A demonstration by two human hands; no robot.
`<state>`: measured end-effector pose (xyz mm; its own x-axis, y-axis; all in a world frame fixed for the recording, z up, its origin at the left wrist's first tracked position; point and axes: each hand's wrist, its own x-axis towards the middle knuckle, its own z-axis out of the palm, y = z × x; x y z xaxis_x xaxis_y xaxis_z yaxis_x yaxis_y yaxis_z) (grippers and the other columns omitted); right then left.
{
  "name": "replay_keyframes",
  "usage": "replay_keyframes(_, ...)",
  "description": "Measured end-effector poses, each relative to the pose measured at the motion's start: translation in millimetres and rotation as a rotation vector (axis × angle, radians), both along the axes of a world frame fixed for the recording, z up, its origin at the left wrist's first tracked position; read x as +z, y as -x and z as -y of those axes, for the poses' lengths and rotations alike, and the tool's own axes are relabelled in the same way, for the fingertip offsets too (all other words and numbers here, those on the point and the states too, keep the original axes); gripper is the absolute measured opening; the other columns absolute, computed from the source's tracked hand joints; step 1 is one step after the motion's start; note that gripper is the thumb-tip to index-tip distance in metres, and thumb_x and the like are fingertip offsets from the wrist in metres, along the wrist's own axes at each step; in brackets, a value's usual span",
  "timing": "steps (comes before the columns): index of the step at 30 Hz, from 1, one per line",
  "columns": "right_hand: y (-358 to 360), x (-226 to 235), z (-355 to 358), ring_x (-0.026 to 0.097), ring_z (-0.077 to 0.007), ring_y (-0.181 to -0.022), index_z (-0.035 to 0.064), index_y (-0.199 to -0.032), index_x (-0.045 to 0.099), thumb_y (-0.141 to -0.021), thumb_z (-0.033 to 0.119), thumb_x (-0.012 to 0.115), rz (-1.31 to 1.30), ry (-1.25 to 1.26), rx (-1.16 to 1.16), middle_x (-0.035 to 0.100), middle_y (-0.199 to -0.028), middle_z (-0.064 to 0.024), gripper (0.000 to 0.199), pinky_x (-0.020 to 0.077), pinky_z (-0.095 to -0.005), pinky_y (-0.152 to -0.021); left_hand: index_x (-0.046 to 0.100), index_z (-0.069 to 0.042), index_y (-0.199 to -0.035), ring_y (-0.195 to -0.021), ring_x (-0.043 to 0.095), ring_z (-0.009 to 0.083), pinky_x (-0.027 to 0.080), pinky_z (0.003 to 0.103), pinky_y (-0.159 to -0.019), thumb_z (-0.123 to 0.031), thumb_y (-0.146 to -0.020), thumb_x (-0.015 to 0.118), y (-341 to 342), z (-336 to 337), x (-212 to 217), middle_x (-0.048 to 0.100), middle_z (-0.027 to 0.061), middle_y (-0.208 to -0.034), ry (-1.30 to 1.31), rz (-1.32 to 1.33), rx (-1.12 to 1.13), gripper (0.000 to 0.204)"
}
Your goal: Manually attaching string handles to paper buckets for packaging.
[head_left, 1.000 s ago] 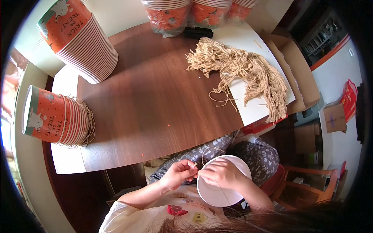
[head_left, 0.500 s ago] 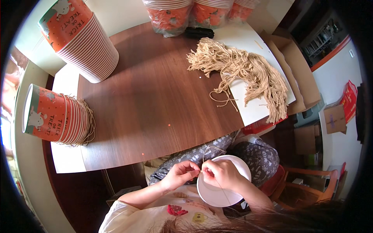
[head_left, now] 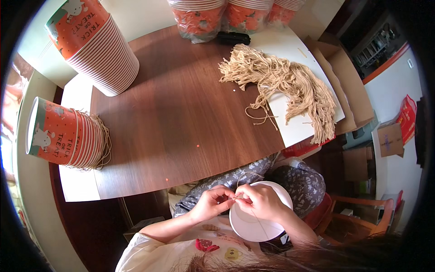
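Cord [head_left: 236, 198] is pinched in the grip of left hand [head_left: 214, 202] and right hand [head_left: 260, 201] over the bucket's [head_left: 248, 228] rim, clear of the desk's [head_left: 176, 113] near edge.

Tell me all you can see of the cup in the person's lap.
The cup looks like smooth paper, white inside, with a round rim, its mouth facing the camera. The right hand covers part of the opening, and a beige cord crosses it. It is off the table, beside patterned trousers. Its outer wall is hidden; whether the hand touches it is unclear.
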<state>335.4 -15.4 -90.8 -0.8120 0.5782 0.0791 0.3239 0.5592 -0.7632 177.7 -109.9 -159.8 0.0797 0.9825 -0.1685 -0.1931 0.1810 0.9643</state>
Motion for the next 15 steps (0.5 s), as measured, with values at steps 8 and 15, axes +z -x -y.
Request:
replay_keyframes(8,-5.4,2.1,0.9,0.059,-0.0207,-0.053,0.0097,-0.081,0.052,-0.072,0.011,0.065,0.113,-0.045,-0.002,0.059,-0.062,-0.0055,0.016,0.0447,-0.0314,-0.045,0.056,-0.002,-0.091,-0.074,0.05,0.0023,0.042,0.016,-0.063,-0.005,-0.083,0.06,-0.4,-1.3,-5.5,0.055,-0.0019,-0.084,0.135,0.276,0.011,0.01)
replay_keyframes(15,-2.6,-3.3,0.4,0.056,-0.0179,-0.05,0.0102,-0.08,0.057,-0.07,0.014,0.069,0.065,-0.107,-0.022,0.055,-0.057,-0.0035,0.017,0.0422,-0.0296,-0.044,0.055,-0.002,-0.091,-0.075,0.049,0.0022,0.042,0.016,-0.064,-0.007,-0.084,0.059,-0.6,-2.8,-4.0,0.056,-0.0018,-0.084,0.11,0.288,0.011,0.009)
